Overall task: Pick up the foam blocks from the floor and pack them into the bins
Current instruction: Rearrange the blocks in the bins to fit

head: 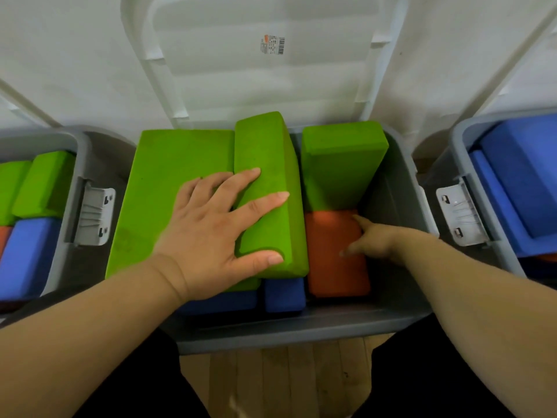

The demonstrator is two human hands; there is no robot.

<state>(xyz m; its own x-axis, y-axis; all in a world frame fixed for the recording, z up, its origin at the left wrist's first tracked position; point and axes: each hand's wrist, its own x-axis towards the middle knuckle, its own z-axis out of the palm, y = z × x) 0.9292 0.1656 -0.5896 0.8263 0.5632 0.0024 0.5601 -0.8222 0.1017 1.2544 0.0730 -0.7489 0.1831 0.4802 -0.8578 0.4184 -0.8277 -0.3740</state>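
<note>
A: What is in the middle bin (301, 330)?
B: Foam, green on top. The left hand (217, 233) lies spread wide and flat, holding nothing. Its palm is on the wide green block (162, 188) and its fingers lie across the narrow green block (265, 152) just right of it, with the thumb at that block's near end. Beyond the right hand (370, 239), the tilted green block (340, 164) leans at the far wall.
A: And the right hand?
B: It is down on the orange block (328, 267), with 1 finger stretched forward. It is blurred, so I cannot tell whether it grips. 2 dark blue blocks (284, 294) show near the left wrist, under the green.
A: The other bins?
B: Left of the left hand, the left bin (69, 137) holds 2 smaller green blocks (42, 182), a light blue block (27, 254) and an orange sliver (4, 236). Right of the right hand, the right bin (464, 137) holds large blue blocks (524, 176). The lid (256, 70) stands open beyond both hands.
</note>
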